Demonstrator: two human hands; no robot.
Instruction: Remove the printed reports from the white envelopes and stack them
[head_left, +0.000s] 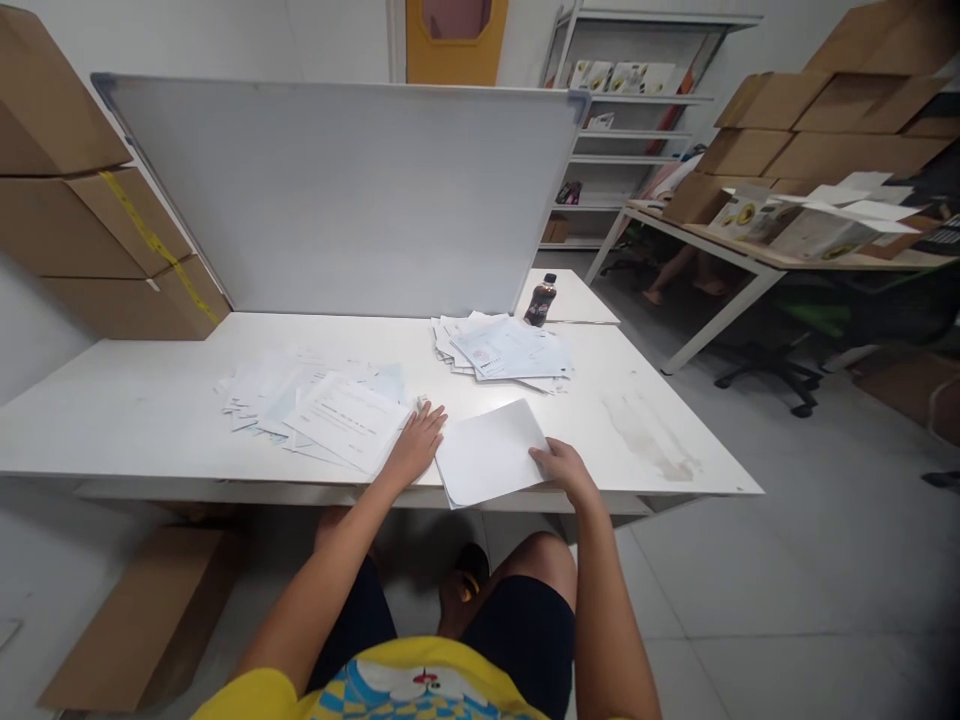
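A small stack of blank white paper lies at the table's front edge, its near corner reaching past the edge. My right hand grips the stack's right side, thumb on top. My left hand rests flat just left of the stack, fingers stretched out. By its fingertips is a small pale object, partly hidden and too small to name. To the left spreads a loose pile of printed sheets, its right edge close to my left hand. Another pile of papers lies farther back, the top sheet bearing a reddish round stamp.
A dark drink bottle stands behind the far pile. A whiteboard leans upright along the back of the white table. Cardboard boxes are stacked at the left. At another desk on the right, a person's legs show.
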